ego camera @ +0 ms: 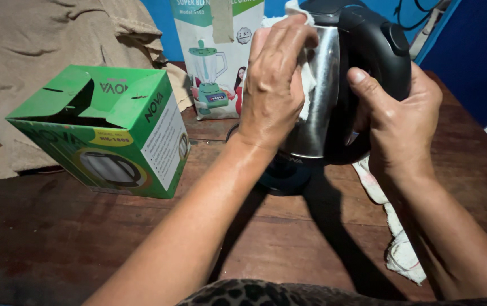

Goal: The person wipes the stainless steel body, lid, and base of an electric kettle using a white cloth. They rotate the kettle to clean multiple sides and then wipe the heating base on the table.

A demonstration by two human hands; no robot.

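- My left hand [274, 85] presses a white cloth [307, 79] flat against the steel side of the electric kettle [325, 113].
- My right hand [396, 119] is closed around the kettle's black handle [388, 62].
- I see the kettle held above its dark base [283, 175] on the wooden table [84, 243].
- A green carton [107, 130] stands well to the left; a blender box [215, 62] stands behind.

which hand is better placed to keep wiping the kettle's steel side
Probably the left hand: it already presses the white cloth against the kettle body, while the right hand grips the black handle.
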